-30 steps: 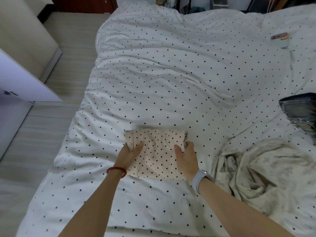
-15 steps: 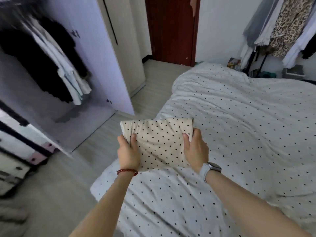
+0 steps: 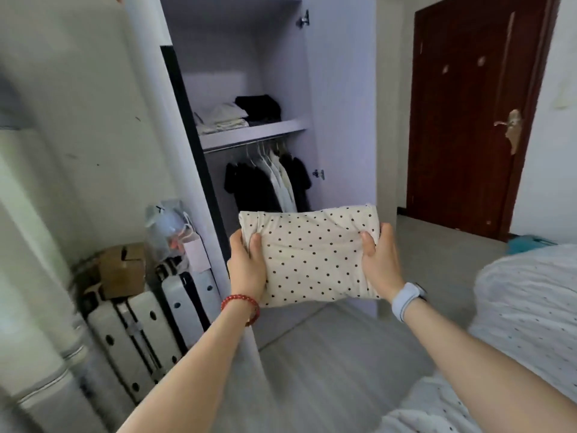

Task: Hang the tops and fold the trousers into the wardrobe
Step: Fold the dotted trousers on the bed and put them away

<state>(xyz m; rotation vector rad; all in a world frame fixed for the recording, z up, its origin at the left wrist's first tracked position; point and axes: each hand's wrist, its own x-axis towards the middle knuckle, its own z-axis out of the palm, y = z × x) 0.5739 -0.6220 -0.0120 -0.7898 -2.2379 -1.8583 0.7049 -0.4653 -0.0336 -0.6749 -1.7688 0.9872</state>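
Folded cream trousers with black dots [image 3: 312,254] hang in the air in front of the open wardrobe [image 3: 281,73]. My left hand [image 3: 246,270] grips their left edge with the thumb on top. Their right edge is gripped the same way by my right hand [image 3: 379,264]. Inside the wardrobe a shelf [image 3: 253,132] carries folded white and black clothes [image 3: 240,114]. Under it, dark and white tops [image 3: 268,182] hang on a rail.
Suitcases [image 3: 150,326] with a cardboard box [image 3: 123,270] and a bag [image 3: 171,229] stand left of the wardrobe. A dark red door [image 3: 468,120] is at the right. The dotted bed [image 3: 524,301] fills the lower right. Grey floor [image 3: 327,354] lies between.
Both hands lifted the folded trousers off the bed and carried them left. The view swung from the bed round to the open wardrobe.
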